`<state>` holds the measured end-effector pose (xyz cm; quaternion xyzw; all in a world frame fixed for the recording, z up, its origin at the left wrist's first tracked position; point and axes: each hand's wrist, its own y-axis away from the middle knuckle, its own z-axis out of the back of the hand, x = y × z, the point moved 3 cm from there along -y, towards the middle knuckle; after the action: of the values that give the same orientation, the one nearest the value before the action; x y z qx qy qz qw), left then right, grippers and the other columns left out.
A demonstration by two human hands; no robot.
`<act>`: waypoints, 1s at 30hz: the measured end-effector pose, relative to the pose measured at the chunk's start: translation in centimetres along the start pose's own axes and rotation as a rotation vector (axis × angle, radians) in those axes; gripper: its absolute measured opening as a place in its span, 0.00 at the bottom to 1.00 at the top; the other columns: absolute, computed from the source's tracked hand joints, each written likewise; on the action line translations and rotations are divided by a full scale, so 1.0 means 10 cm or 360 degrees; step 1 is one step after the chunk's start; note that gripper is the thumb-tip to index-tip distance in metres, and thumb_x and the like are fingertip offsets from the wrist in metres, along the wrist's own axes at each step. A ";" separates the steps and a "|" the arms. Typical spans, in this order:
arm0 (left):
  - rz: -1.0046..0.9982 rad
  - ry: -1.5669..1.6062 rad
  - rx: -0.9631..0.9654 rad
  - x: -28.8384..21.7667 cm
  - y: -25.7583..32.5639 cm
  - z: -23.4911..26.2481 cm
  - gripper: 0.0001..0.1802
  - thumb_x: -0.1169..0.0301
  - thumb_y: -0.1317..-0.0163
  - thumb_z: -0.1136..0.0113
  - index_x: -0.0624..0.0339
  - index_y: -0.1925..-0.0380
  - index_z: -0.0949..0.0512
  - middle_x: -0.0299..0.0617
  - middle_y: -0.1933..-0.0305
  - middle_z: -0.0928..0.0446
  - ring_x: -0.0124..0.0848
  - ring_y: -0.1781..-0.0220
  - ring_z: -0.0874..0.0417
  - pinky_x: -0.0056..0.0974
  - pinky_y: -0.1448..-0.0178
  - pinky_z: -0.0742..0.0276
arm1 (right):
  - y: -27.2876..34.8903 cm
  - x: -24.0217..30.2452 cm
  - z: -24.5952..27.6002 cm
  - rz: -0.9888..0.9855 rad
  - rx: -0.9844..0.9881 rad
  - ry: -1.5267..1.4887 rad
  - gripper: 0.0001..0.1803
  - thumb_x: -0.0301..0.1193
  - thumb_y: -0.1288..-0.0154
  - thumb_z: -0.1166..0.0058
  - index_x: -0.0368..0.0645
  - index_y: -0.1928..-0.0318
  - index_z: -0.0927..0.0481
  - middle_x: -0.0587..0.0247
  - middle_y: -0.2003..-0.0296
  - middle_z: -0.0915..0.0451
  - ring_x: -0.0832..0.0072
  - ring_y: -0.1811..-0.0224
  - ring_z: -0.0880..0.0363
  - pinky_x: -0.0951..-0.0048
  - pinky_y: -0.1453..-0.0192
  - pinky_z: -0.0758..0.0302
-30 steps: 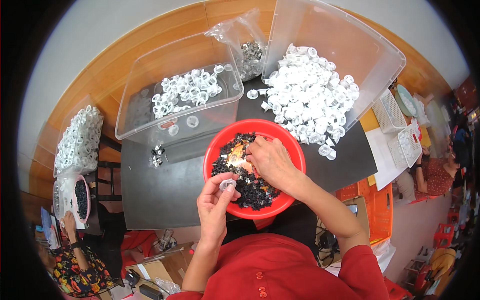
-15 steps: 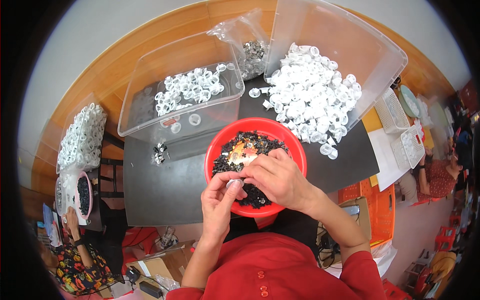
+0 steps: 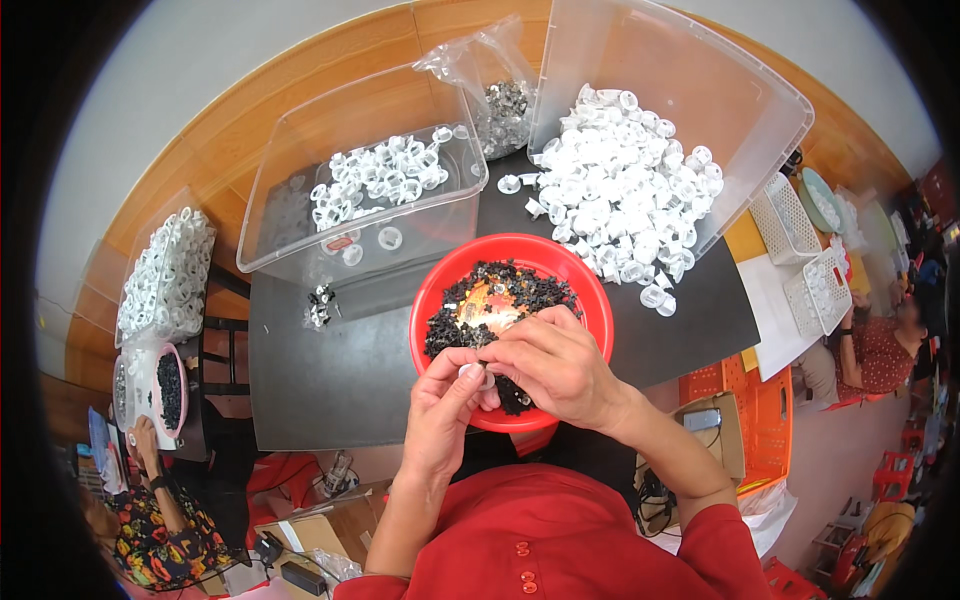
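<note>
Over the near side of a red bowl (image 3: 597, 300), my left hand (image 3: 440, 400) pinches a small round white plastic part (image 3: 480, 377) between thumb and fingers. My right hand (image 3: 562, 372) is closed against the part's upper edge, its thumb and fingertips pressed together. Whatever those right fingertips hold is too small or too hidden to make out. Beneath both hands the bowl is filled with small black pieces (image 3: 540, 292), with a patch of its patterned bottom showing in the middle.
A tipped clear bin spills a heap of white plastic parts (image 3: 630, 190) at the back right. Another clear bin (image 3: 360, 245) with fewer parts stands back left, near a bag of metal pieces (image 3: 503, 115). Small metal pieces (image 3: 319, 306) lie on the dark table (image 3: 330, 380). Co-workers sit on both sides.
My hands stay over the bowl. The white part has turned slightly in my left fingers, and my right fingertips have shifted a little at its edge.
</note>
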<state>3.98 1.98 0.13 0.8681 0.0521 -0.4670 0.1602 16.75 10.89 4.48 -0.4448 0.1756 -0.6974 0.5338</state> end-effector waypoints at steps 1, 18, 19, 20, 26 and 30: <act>0.0005 0.0005 -0.0002 0.01 0.00 0.00 0.08 0.69 0.34 0.45 0.61 0.59 0.25 0.37 0.67 0.23 0.26 0.69 0.23 0.30 0.61 0.26 | 0.01 0.01 0.01 -0.0001 0.0001 -0.0001 0.06 0.28 0.40 0.45 0.44 0.62 0.19 0.69 0.70 0.23 0.75 0.68 0.26 0.72 0.61 0.36; -0.0209 -0.0176 -0.0053 0.01 0.00 -0.01 0.06 0.72 0.34 0.47 0.62 0.60 0.26 0.36 0.68 0.24 0.24 0.68 0.24 0.29 0.60 0.27 | 0.08 0.00 0.03 -0.0279 0.0101 -0.0147 0.18 0.21 0.46 0.42 0.49 0.53 0.18 0.67 0.64 0.21 0.73 0.65 0.23 0.72 0.61 0.35; -0.0225 -0.0183 -0.0051 0.01 0.00 0.00 0.06 0.72 0.34 0.47 0.62 0.60 0.26 0.36 0.68 0.24 0.23 0.68 0.25 0.29 0.60 0.27 | 0.07 0.00 0.03 -0.0280 0.0102 -0.0150 0.18 0.21 0.46 0.42 0.49 0.53 0.18 0.67 0.64 0.21 0.73 0.65 0.23 0.72 0.61 0.35; -0.0224 -0.0184 -0.0054 0.00 0.00 -0.01 0.06 0.72 0.34 0.47 0.62 0.60 0.26 0.36 0.68 0.24 0.23 0.68 0.25 0.29 0.60 0.27 | 0.06 -0.01 0.04 -0.0274 0.0104 -0.0128 0.16 0.22 0.44 0.45 0.48 0.53 0.18 0.68 0.66 0.22 0.74 0.64 0.23 0.71 0.59 0.35; -0.0200 -0.0281 -0.0037 0.01 -0.01 -0.02 0.07 0.73 0.35 0.48 0.63 0.59 0.25 0.35 0.69 0.24 0.22 0.69 0.25 0.28 0.60 0.28 | 0.00 -0.02 0.09 -0.0256 0.0254 -0.0184 0.13 0.24 0.41 0.46 0.48 0.55 0.19 0.69 0.67 0.24 0.74 0.65 0.24 0.70 0.59 0.36; -0.0190 -0.0307 -0.0033 0.01 0.00 -0.03 0.07 0.73 0.34 0.48 0.63 0.59 0.25 0.35 0.69 0.24 0.22 0.69 0.25 0.28 0.60 0.28 | 0.02 -0.04 0.07 -0.0230 0.0275 -0.0205 0.12 0.25 0.42 0.44 0.47 0.56 0.19 0.69 0.66 0.24 0.73 0.66 0.25 0.70 0.60 0.37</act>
<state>4.30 2.12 0.22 0.8129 0.0927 -0.5564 0.1453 17.40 11.30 4.57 -0.4525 0.0477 -0.7166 0.5286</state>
